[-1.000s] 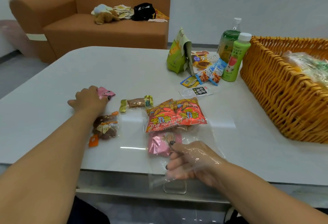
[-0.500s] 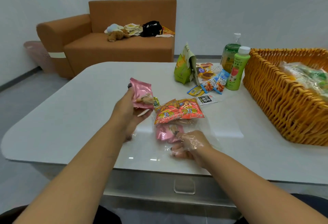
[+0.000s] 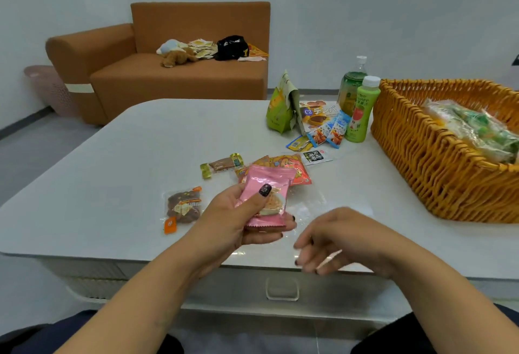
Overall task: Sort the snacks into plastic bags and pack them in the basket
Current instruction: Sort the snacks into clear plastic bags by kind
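Observation:
My left hand (image 3: 238, 221) holds a pink snack packet (image 3: 266, 196) above the table's near edge, thumb pressed on its front. Behind the packet lies a clear plastic bag (image 3: 314, 207) flat on the table, with orange-red snack packets (image 3: 295, 168) in it. My right hand (image 3: 334, 241) hovers just right of the packet, fingers loosely curled and holding nothing. A brown snack in clear wrap (image 3: 184, 205) and a green-ended candy bar (image 3: 222, 164) lie to the left. The wicker basket (image 3: 438, 162) stands at the right with bagged green snacks (image 3: 477, 129) inside.
Behind the bag sit a green pouch (image 3: 280, 106), a box and small sachets (image 3: 325, 131), and two green bottles (image 3: 361, 109). The white table (image 3: 126, 162) has a handle at its front edge. An orange sofa (image 3: 179, 73) stands beyond.
My left hand has carried the pink packet from the left toward the bag's mouth. My right hand has come out of the plastic bag and lifted off the table.

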Demonstrator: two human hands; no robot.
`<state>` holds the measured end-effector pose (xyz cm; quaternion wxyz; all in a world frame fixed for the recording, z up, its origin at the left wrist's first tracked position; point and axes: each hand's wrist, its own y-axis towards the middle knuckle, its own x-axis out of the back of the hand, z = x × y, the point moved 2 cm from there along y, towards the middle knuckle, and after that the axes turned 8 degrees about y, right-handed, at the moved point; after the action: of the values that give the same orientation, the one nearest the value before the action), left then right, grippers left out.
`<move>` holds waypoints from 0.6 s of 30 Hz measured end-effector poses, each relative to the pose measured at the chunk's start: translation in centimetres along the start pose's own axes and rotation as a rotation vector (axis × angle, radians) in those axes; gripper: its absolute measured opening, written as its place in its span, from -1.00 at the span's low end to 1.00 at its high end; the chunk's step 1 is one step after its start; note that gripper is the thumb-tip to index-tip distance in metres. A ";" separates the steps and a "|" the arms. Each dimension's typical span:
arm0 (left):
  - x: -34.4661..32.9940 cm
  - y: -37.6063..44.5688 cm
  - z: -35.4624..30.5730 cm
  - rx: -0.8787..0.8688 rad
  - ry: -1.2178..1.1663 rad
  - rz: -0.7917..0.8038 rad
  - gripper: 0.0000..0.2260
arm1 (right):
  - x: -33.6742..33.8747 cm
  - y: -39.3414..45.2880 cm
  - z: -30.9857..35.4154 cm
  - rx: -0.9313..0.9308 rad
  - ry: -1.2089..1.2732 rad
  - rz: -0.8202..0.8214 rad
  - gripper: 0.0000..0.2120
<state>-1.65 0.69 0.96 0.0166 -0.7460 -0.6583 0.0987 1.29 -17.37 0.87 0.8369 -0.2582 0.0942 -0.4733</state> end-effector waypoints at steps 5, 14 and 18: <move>-0.8 -0.5 0.2 -0.038 0.281 -0.008 -0.66 | 0.6 0.3 0.8 0.252 0.448 -0.070 -0.73; 0.0 -0.2 1.2 -0.183 0.567 -0.115 -0.68 | -0.4 0.5 0.4 0.310 0.417 -0.158 -0.90; 2.7 0.4 1.5 -0.374 1.069 -0.299 -0.66 | 3.2 -1.0 1.4 0.283 0.457 -0.186 -0.90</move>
<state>-1.21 3.12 -0.94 0.2283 -0.5817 -0.6628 -0.4126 2.83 -19.96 2.83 0.7747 -0.0330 0.1891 -0.6025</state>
